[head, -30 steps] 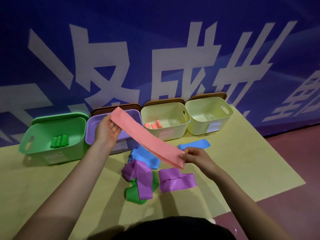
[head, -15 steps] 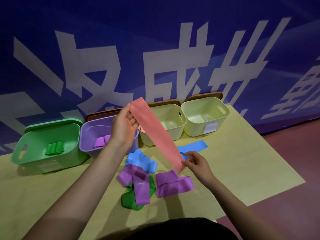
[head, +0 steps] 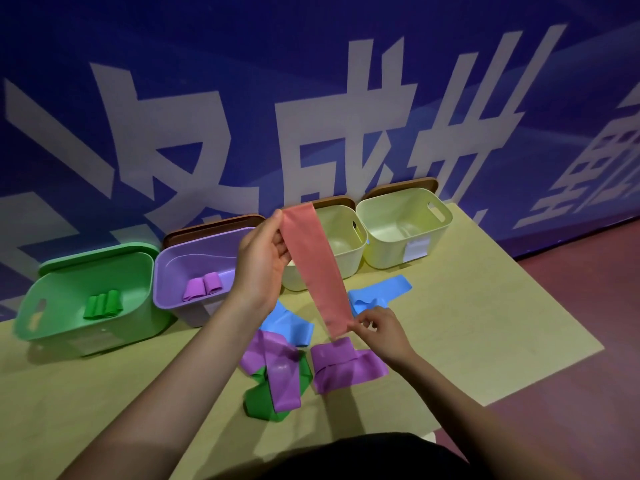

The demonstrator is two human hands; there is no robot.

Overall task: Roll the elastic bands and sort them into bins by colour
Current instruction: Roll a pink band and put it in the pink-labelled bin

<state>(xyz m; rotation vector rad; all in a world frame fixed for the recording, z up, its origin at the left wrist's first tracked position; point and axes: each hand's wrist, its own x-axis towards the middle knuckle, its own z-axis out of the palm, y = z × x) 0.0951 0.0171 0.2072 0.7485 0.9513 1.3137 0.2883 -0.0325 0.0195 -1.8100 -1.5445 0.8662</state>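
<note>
A flat pink elastic band (head: 317,271) hangs stretched in the air between my hands. My left hand (head: 265,259) grips its top end in front of the bins. My right hand (head: 375,329) pinches its lower end just above the table. Below lie loose bands: two blue ones (head: 289,323) (head: 379,296), two purple ones (head: 282,370) (head: 346,365) and a green one (head: 263,400) under a purple. The green bin (head: 86,268) holds green rolls (head: 102,304). The purple bin (head: 194,254) holds two purple rolls (head: 202,289).
Two pale yellow bins (head: 343,237) (head: 405,226) stand right of the purple one; the right one looks empty. All four bins line the back of the yellow table (head: 467,323) against a blue printed wall. The table's right edge drops to a dark red floor (head: 588,393).
My left hand has raised the pink band's top end up and to the right, so the band now hangs steeply. My right hand has lowered its end toward the table.
</note>
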